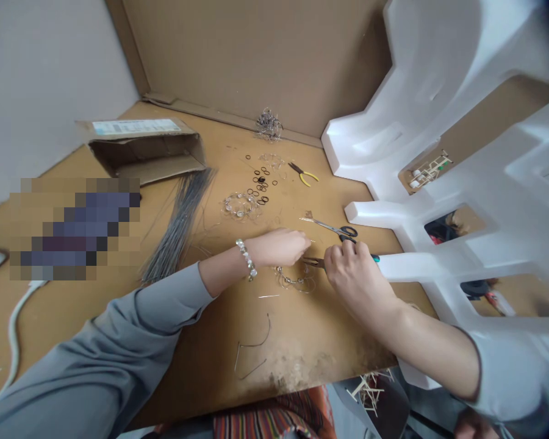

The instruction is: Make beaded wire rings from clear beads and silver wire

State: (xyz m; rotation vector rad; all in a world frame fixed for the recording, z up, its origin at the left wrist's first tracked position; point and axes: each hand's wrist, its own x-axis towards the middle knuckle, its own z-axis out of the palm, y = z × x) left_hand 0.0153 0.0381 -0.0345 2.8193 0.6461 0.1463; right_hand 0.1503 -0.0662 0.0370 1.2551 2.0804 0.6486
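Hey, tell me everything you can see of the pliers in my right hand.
The pliers have slim, dark jaws that look like metal, pointing left toward your left hand, their tips close to its fingers. Your right hand is wrapped around the handles and hides most of them; a bit of teal past the knuckles seems to be a handle end. The pliers are above the table's right half. Whether the jaws grip anything is too small to tell.

- My table is brown, with a worn spot near me.
- Big brown board at the back.
- Pale wall on my left.
- White foam with holes on my right.
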